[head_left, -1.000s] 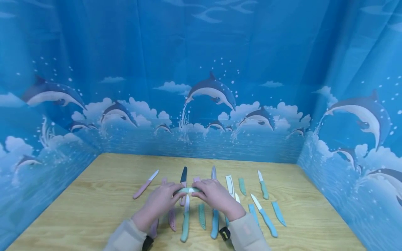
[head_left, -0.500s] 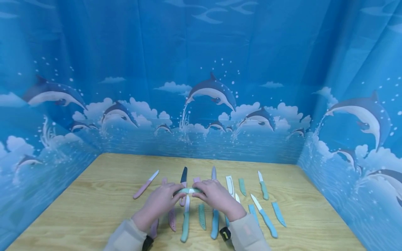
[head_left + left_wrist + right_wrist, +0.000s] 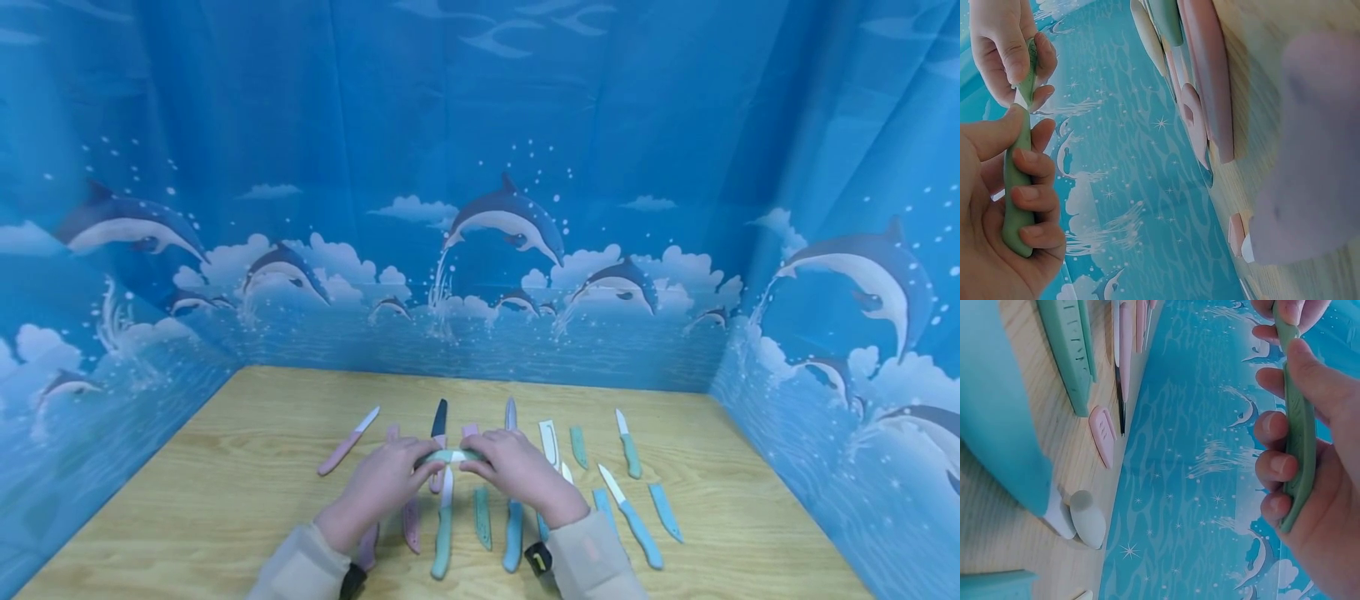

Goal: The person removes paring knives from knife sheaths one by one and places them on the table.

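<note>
My left hand [image 3: 382, 482] grips the green handle of a paring knife [image 3: 1017, 215], fingers curled round it and thumb along its top. Facing it, my right hand [image 3: 519, 472] holds a green perforated knife sheath [image 3: 1300, 440]. Blade and sheath line up end to end above the table, and a short stretch of white blade [image 3: 1020, 99] shows between them. The blade's tip is hidden, apparently inside the sheath. Under the hands lie another green-handled knife [image 3: 443, 533] and a green sheath [image 3: 482, 518].
On the wooden table [image 3: 247, 442] lie a pink knife [image 3: 347, 444] at left, a dark-bladed knife [image 3: 439, 417] behind, a blue-handled knife [image 3: 633, 521] and blue sheath [image 3: 666, 511] at right, and a small green knife [image 3: 628, 443]. A dolphin-print curtain [image 3: 480, 333] surrounds the back and sides.
</note>
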### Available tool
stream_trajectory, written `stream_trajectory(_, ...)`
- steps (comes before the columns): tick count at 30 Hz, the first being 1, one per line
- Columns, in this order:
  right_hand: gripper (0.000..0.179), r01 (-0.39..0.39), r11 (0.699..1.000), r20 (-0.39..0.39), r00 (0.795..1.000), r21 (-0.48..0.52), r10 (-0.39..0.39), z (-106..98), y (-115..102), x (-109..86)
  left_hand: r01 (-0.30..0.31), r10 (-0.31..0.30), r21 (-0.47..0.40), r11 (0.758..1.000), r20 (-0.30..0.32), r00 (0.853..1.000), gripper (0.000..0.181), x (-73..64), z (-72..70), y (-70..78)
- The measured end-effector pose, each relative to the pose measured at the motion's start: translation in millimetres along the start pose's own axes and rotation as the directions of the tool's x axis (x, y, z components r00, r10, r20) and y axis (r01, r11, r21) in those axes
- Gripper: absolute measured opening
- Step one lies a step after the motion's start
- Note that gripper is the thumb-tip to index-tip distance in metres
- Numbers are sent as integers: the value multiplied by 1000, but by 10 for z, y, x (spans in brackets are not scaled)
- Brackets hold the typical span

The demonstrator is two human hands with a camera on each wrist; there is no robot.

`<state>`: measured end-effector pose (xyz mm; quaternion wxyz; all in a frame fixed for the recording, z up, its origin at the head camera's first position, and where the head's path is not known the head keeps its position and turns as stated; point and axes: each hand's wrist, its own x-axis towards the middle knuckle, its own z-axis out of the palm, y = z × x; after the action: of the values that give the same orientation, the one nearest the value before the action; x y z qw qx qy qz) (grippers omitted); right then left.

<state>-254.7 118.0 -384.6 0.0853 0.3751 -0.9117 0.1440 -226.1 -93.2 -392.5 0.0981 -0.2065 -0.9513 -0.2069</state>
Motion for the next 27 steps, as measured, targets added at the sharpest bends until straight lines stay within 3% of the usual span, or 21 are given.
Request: stream_trajectory(27, 15, -12, 1000, -5, 1000, 13, 12, -10, 35, -12, -5, 5, 5, 1000, -16, 1000, 31, 8, 8, -14)
